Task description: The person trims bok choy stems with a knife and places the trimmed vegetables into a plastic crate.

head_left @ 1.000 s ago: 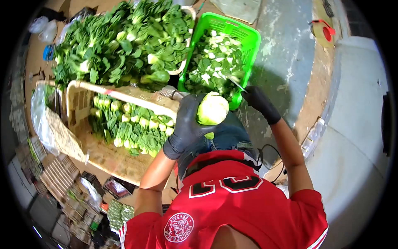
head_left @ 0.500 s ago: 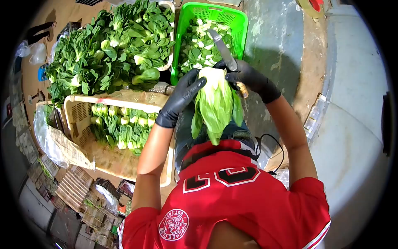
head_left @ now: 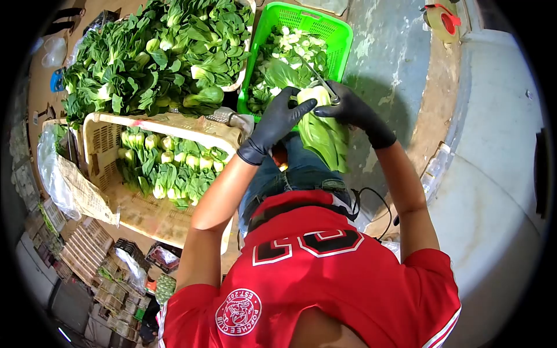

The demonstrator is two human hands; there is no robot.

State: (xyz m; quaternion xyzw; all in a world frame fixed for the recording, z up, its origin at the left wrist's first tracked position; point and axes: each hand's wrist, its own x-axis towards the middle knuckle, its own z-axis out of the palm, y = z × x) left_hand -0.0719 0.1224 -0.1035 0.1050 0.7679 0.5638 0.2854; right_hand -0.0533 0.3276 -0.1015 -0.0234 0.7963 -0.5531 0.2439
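Observation:
A head of bok choy [head_left: 326, 136] hangs between my black-gloved hands above my lap, its pale base up and leaves pointing down. My left hand [head_left: 282, 119] is at the base's left side, thumb and fingers closing on it. On the other side my right hand [head_left: 348, 107] holds a knife [head_left: 316, 72], whose blade points up and left over the green basket [head_left: 342, 49]. That hand also touches the bok choy. A loose green leaf [head_left: 282, 73] shows beyond the fingers, over cut leaves and pale pieces in the basket.
At the upper left, a crate is heaped with bok choy [head_left: 151, 64]. Below it, a beige crate [head_left: 156, 223] holds rows of bok choy [head_left: 174, 168]. A tape dispenser [head_left: 447, 23] lies at the upper right. Plastic bags and more crates stand left.
Since the earliest frame, the bok choy has turned base up and both hands have come together at it. Over the last half second, a leaf has appeared beyond the fingers and the head has tilted right.

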